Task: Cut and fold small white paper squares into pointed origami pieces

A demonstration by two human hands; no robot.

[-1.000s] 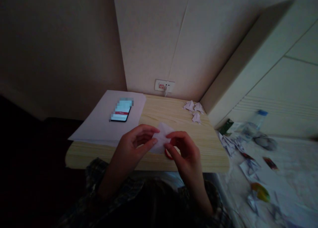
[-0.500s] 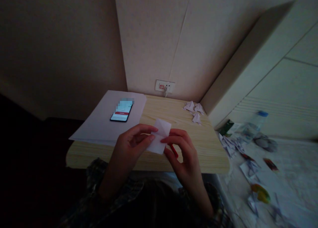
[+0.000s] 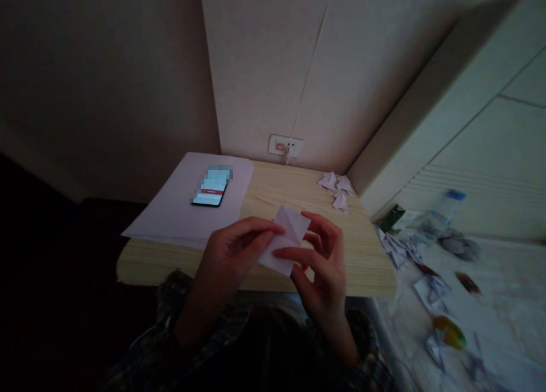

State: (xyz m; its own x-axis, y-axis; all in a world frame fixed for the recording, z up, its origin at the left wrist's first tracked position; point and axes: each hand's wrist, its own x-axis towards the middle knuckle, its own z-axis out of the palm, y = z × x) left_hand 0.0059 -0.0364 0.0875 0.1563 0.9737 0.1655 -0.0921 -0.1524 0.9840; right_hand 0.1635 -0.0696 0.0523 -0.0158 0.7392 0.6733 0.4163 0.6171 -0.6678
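A small piece of white folded paper point(image 3: 294, 226) with crease lines is held over the front of a wooden tabletop point(image 3: 358, 250). My left hand point(image 3: 239, 252) pinches its left edge between thumb and forefinger. On the other side, my right hand point(image 3: 322, 261) grips the paper, with one finger laid across its face and the thumb at the lower edge. Part of a red object point(image 3: 304, 267) shows behind the right fingers; most of it is hidden. Several folded paper figures point(image 3: 328, 181) sit at the table's back right corner.
At the left lies a stack of white paper sheets point(image 3: 170, 210) with a lit phone point(image 3: 212, 187) on top. A wall socket point(image 3: 285, 146) with a plug is behind the table. Lower at the right, a pale surface point(image 3: 507, 289) carries more folded papers point(image 3: 394, 247) and a plastic bottle point(image 3: 443, 210).
The paper has shifted slightly right and turned a little in my hands. The right forefinger has lifted towards its upper right corner. The view has moved slightly.
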